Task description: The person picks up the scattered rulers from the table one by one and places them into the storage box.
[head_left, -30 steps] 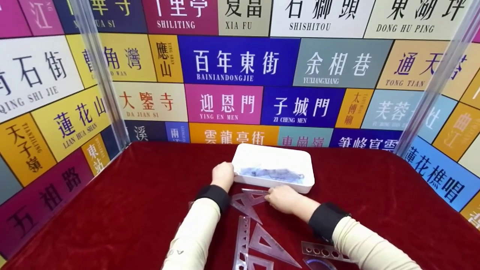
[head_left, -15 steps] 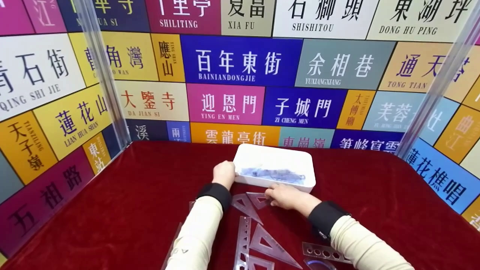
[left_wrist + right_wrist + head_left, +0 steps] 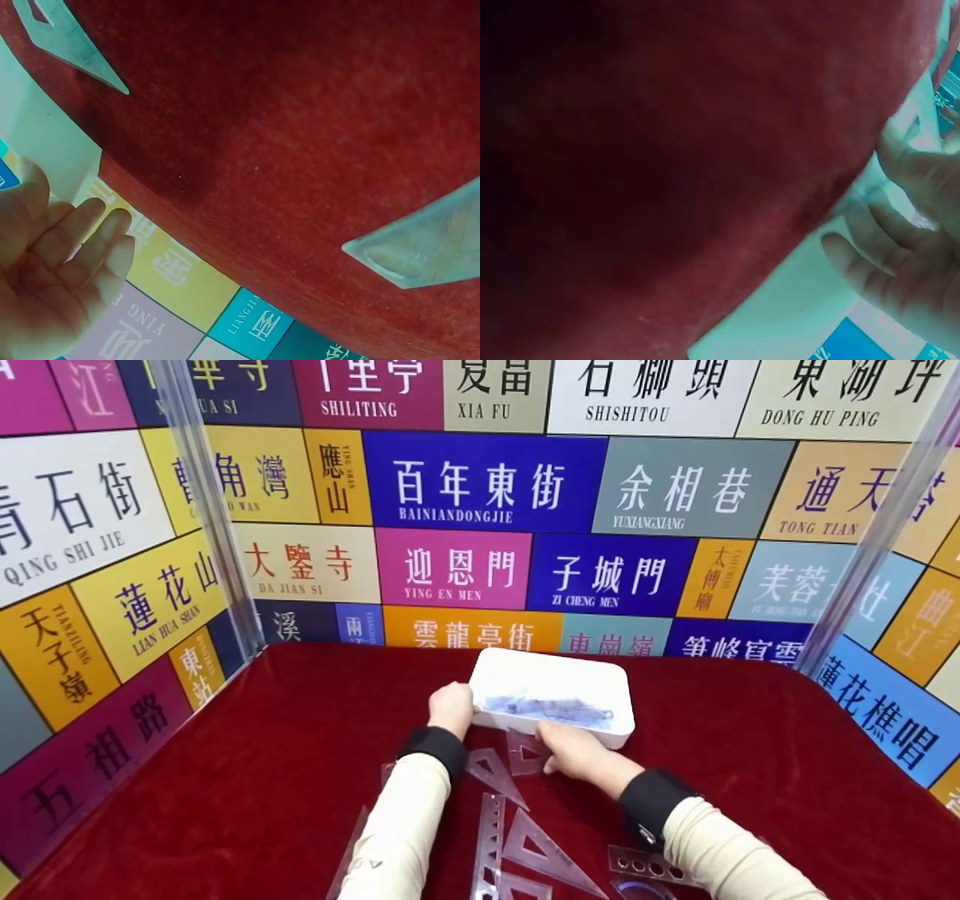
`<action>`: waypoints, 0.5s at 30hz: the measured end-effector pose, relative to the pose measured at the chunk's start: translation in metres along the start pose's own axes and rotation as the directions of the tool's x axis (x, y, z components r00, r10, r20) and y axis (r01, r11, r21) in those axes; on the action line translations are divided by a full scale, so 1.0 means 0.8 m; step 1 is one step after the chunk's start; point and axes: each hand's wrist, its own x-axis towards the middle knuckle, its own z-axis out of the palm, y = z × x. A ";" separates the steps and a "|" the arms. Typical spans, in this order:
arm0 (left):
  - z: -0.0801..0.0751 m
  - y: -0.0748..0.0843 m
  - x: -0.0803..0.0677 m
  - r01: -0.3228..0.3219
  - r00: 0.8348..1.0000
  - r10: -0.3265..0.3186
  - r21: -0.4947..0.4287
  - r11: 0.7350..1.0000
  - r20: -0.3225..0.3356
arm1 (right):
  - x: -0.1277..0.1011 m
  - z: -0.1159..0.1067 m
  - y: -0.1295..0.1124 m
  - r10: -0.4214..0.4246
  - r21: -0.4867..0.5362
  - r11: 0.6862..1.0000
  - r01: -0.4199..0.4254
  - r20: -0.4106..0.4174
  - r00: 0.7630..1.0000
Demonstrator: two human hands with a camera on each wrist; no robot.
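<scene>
The left hand (image 3: 451,709) grips the left side of a white tray (image 3: 555,667) that holds bluish, see-through pieces (image 3: 547,709); its curled fingers (image 3: 90,225) show beside the tray's corner (image 3: 52,135) in the left wrist view. At the tray's front edge, the right hand (image 3: 576,750) pinches a clear plastic set square (image 3: 523,761), tilted up against the tray's front. Its thumb and fingers partly hide that set square. Another clear set square (image 3: 501,786) lies on the cloth just left, between the hands.
Nearer on the red cloth (image 3: 300,750) lie a clear ruler with cut-outs (image 3: 489,825), a larger set square (image 3: 566,874), a strip with holes (image 3: 647,858) and a curved clear piece (image 3: 641,889), partly out of frame. Patterned panels (image 3: 480,480) stand behind the table.
The right hand has turned and raised the set square from lying flat to tilted up by the tray's front. The left hand stays on the tray's side.
</scene>
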 end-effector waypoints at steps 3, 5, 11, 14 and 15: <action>0.001 0.002 0.002 0.011 1.000 -0.011 0.017 1.000 0.029 | -0.005 -0.002 0.000 -0.055 -0.016 0.998 0.054 -0.079 0.995; 0.009 0.003 0.011 0.024 0.997 -0.026 0.036 0.999 0.073 | -0.007 -0.008 0.001 -0.087 0.024 0.996 0.091 -0.136 0.987; 0.119 -0.021 0.076 -0.011 1.000 0.010 0.125 0.992 0.010 | -0.003 -0.046 0.027 0.144 0.141 0.984 -0.105 -0.298 0.944; 0.117 -0.017 0.074 0.004 1.000 -0.006 0.140 0.990 0.012 | -0.002 -0.052 0.052 0.286 0.075 0.958 -0.276 -0.269 0.920; 0.102 -0.013 0.064 0.005 1.000 -0.007 0.142 0.990 0.012 | -0.003 -0.051 0.060 0.313 0.045 0.949 -0.312 -0.246 0.917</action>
